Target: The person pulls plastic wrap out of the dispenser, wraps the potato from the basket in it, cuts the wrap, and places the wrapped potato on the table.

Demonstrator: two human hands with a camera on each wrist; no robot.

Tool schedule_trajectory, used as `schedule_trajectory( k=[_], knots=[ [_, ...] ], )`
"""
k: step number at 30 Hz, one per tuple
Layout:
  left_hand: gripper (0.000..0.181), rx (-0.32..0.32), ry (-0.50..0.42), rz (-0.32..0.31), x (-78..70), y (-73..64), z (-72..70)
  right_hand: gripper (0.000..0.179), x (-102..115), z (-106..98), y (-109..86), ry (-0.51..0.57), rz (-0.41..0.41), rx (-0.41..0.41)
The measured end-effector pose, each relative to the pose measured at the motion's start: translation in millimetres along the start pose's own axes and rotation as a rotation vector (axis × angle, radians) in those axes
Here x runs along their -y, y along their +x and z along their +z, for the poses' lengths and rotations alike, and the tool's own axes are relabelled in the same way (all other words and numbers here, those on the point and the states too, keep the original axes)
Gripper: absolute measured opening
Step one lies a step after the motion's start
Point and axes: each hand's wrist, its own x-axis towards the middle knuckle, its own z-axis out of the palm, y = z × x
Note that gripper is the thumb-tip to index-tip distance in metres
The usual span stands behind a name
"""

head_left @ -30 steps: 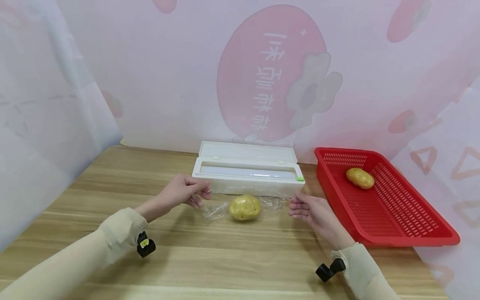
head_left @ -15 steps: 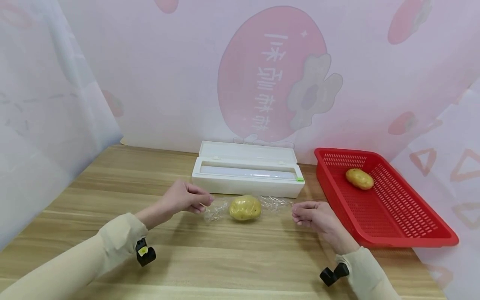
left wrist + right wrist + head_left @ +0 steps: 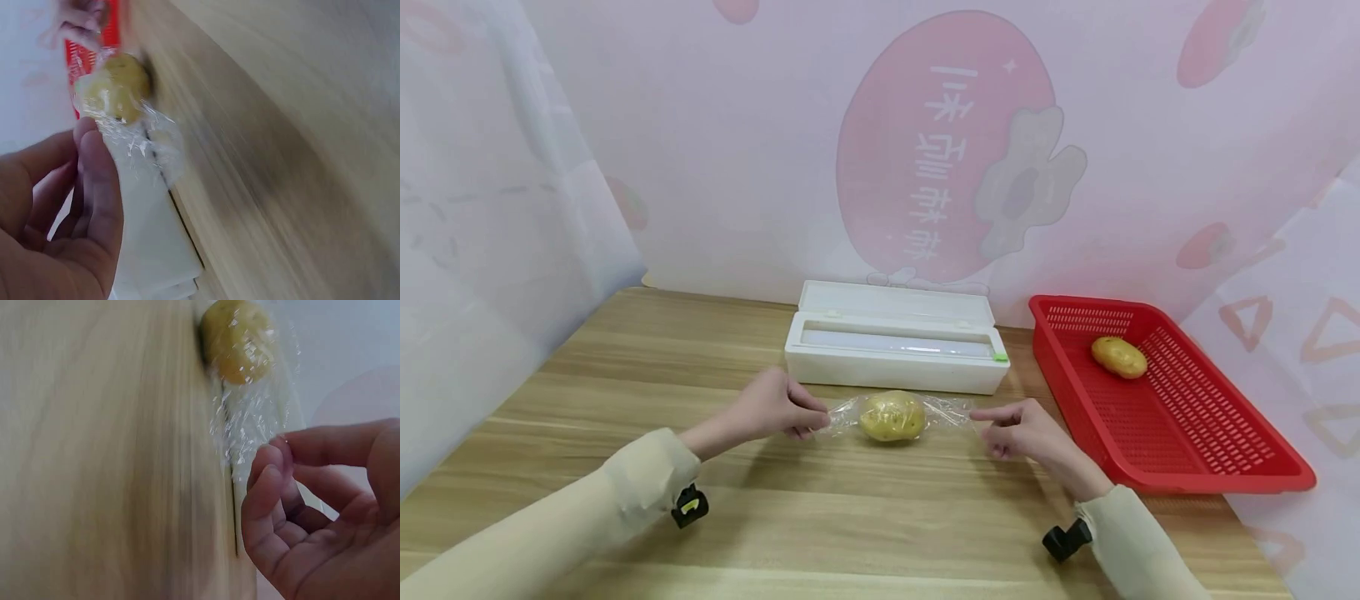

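A potato [image 3: 892, 416] lies in clear cling film [image 3: 947, 411] at the middle of the wooden table, in front of a white box. Film stretches out from it on both sides. At the left end, my left hand [image 3: 781, 406] pinches the film between thumb and fingertips. My right hand [image 3: 1022, 429] pinches the opposite end. The left wrist view shows the potato [image 3: 125, 87] beyond the joined fingertips, with crinkled film [image 3: 140, 140] between. In the right wrist view, film [image 3: 250, 419] runs from the potato [image 3: 237, 340] down to the thumb and index finger.
Behind the potato stands the white cling film box [image 3: 895, 372], its lid [image 3: 895, 303] up and a roll [image 3: 895, 342] inside. A red plastic basket [image 3: 1210, 483] at the right holds another potato [image 3: 1119, 357]. A printed cloth [image 3: 737, 167] hangs behind the table.
Both hands have closed on the film ends; the left moved slightly right and down. The film is now drawn out straighter, and the wrapped potato has shifted slightly right.
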Motion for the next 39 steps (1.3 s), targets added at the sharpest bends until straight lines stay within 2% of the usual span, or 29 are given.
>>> schedule_trajectory(
  k=[6, 10, 12, 19, 24, 26, 31, 35, 39],
  knots=[
    [0.006, 0.035, 0.260, 0.168, 5.4, 8.2, 4.2, 0.029, -3.2, -2.6, 16.7, -0.258, -0.098, 0.028],
    [0.003, 0.044, 0.375, 0.280, 8.2, 11.7, 5.6, 0.025, 1.2, -0.6, 24.2, -0.378, -0.138, 0.027],
    [0.004, 0.036, 0.410, 0.309, 9.9, 14.5, 6.0, 0.024, 3.9, 1.8, 28.4, -0.434, -0.151, 0.006],
    [0.006, -0.020, 0.479, 0.298, 11.6, 25.3, 5.5, 0.018, 7.4, 13.0, 41.0, -0.529, -0.162, -0.074],
    [0.009, 0.024, 0.500, 0.316, 12.7, 31.8, 6.5, 0.004, 9.0, 19.3, 43.7, -0.542, -0.133, -0.107],
    [0.010, 0.042, 0.500, 0.305, 12.9, 34.1, 7.4, 0.005, 10.6, 19.6, 44.3, -0.555, -0.129, -0.116],
    [0.008, 0.047, 0.521, 0.272, 14.1, 37.4, 9.8, 0.007, 13.0, 19.2, 46.3, -0.539, -0.058, -0.103],
    [0.007, 0.041, 0.536, 0.281, 16.7, 39.5, 12.1, 0.008, 13.4, 18.7, 47.8, -0.504, 0.018, -0.092],
    [0.006, 0.024, 0.524, 0.287, 20.3, 39.4, 11.8, 0.010, 13.2, 19.2, 48.2, -0.492, 0.029, -0.096]
  ],
)
